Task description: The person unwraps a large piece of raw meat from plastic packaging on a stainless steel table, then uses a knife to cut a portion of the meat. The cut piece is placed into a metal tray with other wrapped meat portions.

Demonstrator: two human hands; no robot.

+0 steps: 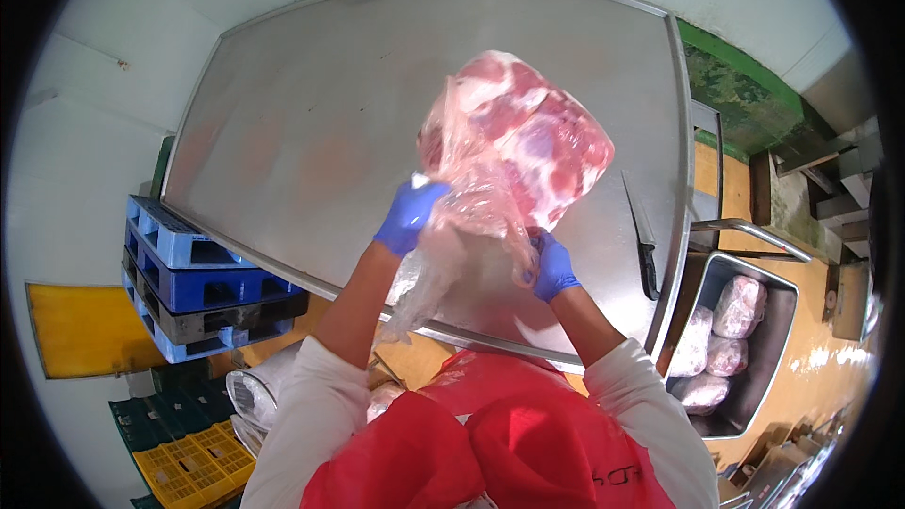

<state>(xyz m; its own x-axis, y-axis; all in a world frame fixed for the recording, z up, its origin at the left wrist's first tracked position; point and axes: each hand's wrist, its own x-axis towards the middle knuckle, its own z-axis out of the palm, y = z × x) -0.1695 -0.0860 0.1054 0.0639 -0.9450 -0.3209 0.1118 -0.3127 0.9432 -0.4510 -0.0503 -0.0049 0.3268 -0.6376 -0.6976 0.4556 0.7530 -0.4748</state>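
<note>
A large block of raw meat (542, 137), pink with white fat, lies on the steel table (311, 85). Clear plastic wrap (471, 190) covers its near left side and hangs loosely toward the table's front edge. My left hand (411, 215), in a blue glove, is closed on the wrap at the left. At the meat's near corner, my right hand (551, 267), also blue-gloved, grips the wrap's other side. A knife (644, 240) with a black handle lies to the right of the meat, apart from both hands.
Right of the table stands a dark tub (781, 320) holding several wrapped meat pieces (740, 306). A metal handle bar (754, 229) juts out beside it. Stacked pallets (203, 273) and a yellow crate (193, 467) are at the left. A raised rim borders the table.
</note>
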